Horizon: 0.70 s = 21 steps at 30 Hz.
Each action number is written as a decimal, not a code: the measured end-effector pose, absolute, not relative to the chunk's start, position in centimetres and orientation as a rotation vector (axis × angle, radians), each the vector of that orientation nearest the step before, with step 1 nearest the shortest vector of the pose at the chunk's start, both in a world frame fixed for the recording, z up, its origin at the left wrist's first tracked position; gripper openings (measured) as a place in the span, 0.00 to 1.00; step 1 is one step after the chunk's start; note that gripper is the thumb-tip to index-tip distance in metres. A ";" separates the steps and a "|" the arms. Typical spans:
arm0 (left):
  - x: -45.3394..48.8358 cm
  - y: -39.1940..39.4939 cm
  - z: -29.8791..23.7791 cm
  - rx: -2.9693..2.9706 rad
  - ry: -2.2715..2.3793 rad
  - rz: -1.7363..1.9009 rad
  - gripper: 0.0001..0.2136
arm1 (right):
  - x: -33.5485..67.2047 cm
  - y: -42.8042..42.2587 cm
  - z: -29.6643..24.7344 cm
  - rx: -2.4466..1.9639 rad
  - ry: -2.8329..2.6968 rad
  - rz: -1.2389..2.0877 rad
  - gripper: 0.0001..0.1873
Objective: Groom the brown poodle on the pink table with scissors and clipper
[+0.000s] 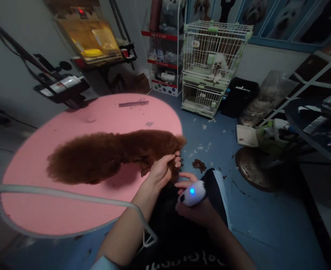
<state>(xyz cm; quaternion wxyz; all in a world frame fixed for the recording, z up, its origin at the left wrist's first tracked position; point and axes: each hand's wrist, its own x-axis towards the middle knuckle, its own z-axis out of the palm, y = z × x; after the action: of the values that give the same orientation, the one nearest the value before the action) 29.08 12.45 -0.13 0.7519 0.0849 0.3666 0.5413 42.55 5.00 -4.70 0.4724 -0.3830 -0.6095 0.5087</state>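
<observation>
A small brown curly-haired dog (103, 155) lies stretched across a round pink table (41, 210). My left hand (162, 170) is closed around one of the dog's hind legs at the table's right edge. My right hand (195, 208) grips a white electric clipper (192, 193) with a blue light lit, held just below and to the right of the leg. Its cutting end is hidden behind my left hand.
A comb (133, 103) lies at the table's far edge. A white wire cage (213, 63) with a white dog (217, 65) inside stands behind. Fur clumps (199, 164) litter the blue floor. A grey hose (69, 195) crosses the table's front. Clutter fills the right side.
</observation>
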 end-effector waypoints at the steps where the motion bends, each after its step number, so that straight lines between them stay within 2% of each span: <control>1: 29.1 12.5 -0.4 0.183 0.792 1.145 0.03 | 41.9 5.2 -4.3 -0.997 -1.545 1.199 0.23; 5: 28.8 12.4 -2.0 0.305 0.864 1.161 0.02 | 39.9 6.6 -3.6 -1.122 -1.496 1.042 0.13; 8: 27.8 12.3 -2.9 0.660 0.926 1.219 0.07 | 40.3 7.4 -4.7 -1.091 -1.208 1.223 0.09; 11: 26.7 12.9 -2.9 1.099 0.945 1.126 0.06 | 41.6 7.6 -6.2 -0.952 -1.004 1.367 0.12; 14: 26.2 13.9 -2.6 1.369 1.001 1.111 0.02 | 42.7 6.9 -7.2 -0.889 -0.920 1.201 0.17; 17: 26.3 14.6 -2.8 1.378 1.041 1.214 0.05 | 43.2 5.4 -7.8 -0.890 -0.873 1.008 0.20; 21: 26.9 14.8 -3.1 1.237 1.127 1.261 0.10 | 43.2 3.9 -7.9 -0.913 -1.026 0.942 0.27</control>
<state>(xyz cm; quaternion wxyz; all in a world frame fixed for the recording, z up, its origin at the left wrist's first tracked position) 26.89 14.82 -3.07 0.4997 0.5114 0.4658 0.5213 43.18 3.86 -7.92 0.6729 -0.4055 -0.4559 0.4183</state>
